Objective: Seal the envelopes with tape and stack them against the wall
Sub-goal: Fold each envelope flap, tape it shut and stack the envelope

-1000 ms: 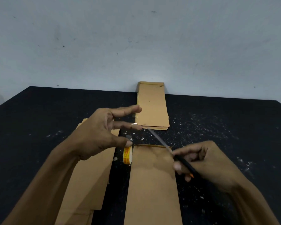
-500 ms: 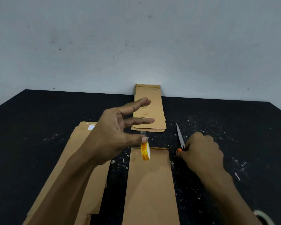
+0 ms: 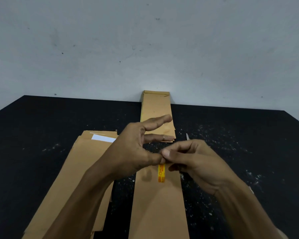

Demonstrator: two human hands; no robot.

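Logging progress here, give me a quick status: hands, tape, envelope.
Left hand and right hand both pinching the yellow tape strip. Strip hangs over the middle envelope. Nothing in the way; sealed stack against the wall.

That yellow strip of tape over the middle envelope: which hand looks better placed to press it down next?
Probably the right hand. Both hands pinch the tape strip at its top, but the left hand holds it up, while the right hand sits directly over the middle envelope, free to smooth downward.
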